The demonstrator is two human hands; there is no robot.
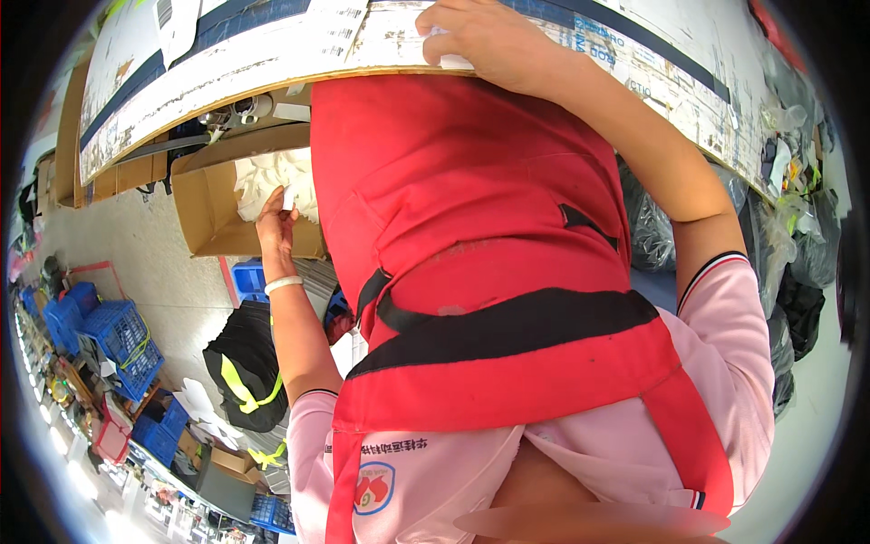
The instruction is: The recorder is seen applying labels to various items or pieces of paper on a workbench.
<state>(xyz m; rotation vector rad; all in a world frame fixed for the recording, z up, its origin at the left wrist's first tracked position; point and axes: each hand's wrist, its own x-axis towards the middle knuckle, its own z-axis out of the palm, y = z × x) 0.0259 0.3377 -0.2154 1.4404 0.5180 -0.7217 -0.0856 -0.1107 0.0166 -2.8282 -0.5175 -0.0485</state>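
Note:
My left hand [275,227] is at the open cardboard box [204,195] below the table edge. Its fingers pinch a small white piece [288,198], flat like a tag or slip. Behind it, a heap of cream-white soft-looking pieces [263,177] fills part of the box. Over the front edge of the worn white table [254,100], my right hand [480,43] has its fingers curled together. A bit of something white [439,33] shows between those fingers; its kind is too small to tell.
White printed label sheets [335,27] lie on the table, left of my right hand. Dark clothing with a lime strip [245,367] is piled on my left, near blue crates [122,344]. Plastic bags [807,236] crowd the right side. A red apron [471,181] covers my front.

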